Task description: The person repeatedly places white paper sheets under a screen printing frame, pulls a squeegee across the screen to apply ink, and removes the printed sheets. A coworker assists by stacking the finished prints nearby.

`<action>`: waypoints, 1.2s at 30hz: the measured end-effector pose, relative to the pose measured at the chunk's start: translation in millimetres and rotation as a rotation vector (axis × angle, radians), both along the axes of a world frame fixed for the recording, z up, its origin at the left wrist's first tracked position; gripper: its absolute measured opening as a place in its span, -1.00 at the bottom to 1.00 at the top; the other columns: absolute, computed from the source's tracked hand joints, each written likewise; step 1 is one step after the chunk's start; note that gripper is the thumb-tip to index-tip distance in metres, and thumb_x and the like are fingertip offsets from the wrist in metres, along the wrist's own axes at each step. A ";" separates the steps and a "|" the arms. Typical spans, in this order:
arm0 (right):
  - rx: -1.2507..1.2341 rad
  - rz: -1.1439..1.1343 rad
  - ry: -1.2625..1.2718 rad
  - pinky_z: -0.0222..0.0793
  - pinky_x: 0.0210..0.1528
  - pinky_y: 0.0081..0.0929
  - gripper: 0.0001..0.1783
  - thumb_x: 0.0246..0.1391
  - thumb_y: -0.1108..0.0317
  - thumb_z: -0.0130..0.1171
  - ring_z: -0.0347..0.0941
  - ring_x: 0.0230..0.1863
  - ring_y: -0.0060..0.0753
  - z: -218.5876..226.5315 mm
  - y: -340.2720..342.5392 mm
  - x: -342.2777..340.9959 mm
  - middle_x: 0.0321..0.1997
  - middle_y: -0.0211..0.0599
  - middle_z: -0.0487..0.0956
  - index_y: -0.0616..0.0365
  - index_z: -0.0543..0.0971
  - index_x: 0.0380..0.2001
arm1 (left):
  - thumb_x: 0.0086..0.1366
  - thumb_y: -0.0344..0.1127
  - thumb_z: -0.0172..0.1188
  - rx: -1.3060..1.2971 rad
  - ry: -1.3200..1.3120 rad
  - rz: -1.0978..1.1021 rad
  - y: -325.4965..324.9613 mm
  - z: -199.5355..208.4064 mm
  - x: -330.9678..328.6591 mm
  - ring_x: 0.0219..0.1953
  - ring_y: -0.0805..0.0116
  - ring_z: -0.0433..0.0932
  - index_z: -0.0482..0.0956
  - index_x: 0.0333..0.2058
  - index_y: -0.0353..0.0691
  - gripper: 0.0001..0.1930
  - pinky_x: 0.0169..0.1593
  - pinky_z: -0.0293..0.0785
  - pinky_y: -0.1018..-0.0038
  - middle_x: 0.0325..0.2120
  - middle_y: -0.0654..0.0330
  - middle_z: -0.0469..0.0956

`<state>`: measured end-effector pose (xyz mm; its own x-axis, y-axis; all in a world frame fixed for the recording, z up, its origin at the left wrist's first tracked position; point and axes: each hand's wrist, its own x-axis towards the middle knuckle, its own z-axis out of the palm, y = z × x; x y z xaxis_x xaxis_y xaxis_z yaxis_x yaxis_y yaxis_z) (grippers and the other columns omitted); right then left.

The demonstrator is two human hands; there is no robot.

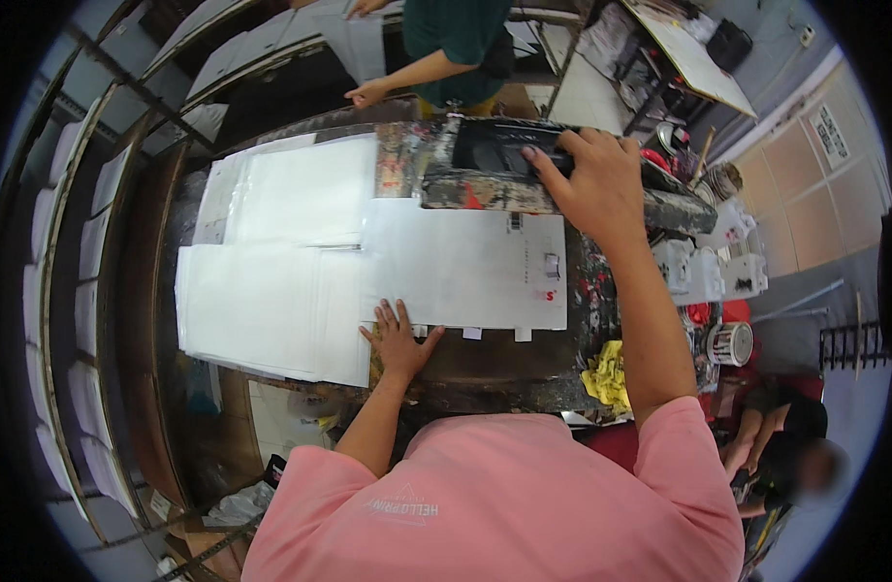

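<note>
Left hand (pixel 399 339): fingers spread wide and laid flat, palm down, pressing the near edge of a white printed sheet (pixel 465 267); nothing gripped. The fingertips lie on the sheet's lower left corner, the heel of the hand on the bare, paint-stained table (pixel 504 364) just in front of it. Right hand (pixel 593 179): fingers curled over the top of a dark squeegee handle (pixel 499 150), closed around it, at the far edge of the same sheet; the sheet thus lies between the two hands, stretching right from the left fingertips and toward the body from the right fingers. The handle sits on a paint-smeared bar (pixel 485 192) running across the table. Count: one sheet under the hands, carrying small dark and red marks near its right end; two stacks of blank white sheets to its left, one near (pixel 262 310), one farther back (pixel 291 189), touching each other. At the table's right edge, one crumpled yellow rag (pixel 609 373), and beyond it one small tin can (pixel 729 342). Across the table, a second person in a dark green shirt (pixel 456 39), one hand on the far table edge. A third person crouches low at right (pixel 785 436).
</note>
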<state>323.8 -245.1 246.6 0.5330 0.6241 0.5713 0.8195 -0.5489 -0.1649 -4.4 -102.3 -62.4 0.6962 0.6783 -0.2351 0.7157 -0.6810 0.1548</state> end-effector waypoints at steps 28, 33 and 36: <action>0.039 0.000 -0.038 0.21 -0.04 -0.15 -0.35 0.21 -0.29 0.28 0.56 -0.25 -0.14 -7.6 -4.5 -4.0 -0.39 -0.20 0.65 0.19 0.74 -0.43 | 0.40 -0.06 0.39 0.327 -0.668 -0.002 172.8 34.8 1.6 0.56 -0.10 0.18 0.39 0.47 -0.02 -0.28 0.58 -0.15 -0.25 0.49 0.02 0.31; 0.040 0.033 -0.078 0.22 -0.04 -0.13 -0.31 0.23 -0.35 0.23 0.57 -0.24 -0.18 -12.0 1.5 16.3 -0.39 -0.20 0.65 0.16 0.77 -0.40 | 0.48 -0.07 0.28 -0.129 -0.498 -0.610 -15.2 -6.5 72.1 0.56 -0.14 0.16 0.55 0.32 -0.09 -0.49 0.58 -0.16 -0.29 0.47 -0.03 0.33; 0.050 0.032 -0.081 0.22 -0.04 -0.13 -0.29 0.23 -0.38 0.21 0.57 -0.24 -0.20 -6.9 3.6 21.0 -0.41 -0.21 0.65 0.15 0.78 -0.39 | 0.51 -0.05 0.20 -0.055 -0.438 -0.625 -47.7 -19.9 92.1 0.59 -0.21 0.06 0.51 0.37 -0.09 -0.47 0.56 -0.22 -0.35 0.52 -0.04 0.25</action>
<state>344.8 -241.5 239.7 0.4641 0.6094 0.6428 0.8481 -0.5151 -0.1240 87.7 -150.0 -82.2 0.9839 0.1233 0.1291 0.0655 -0.9221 0.3815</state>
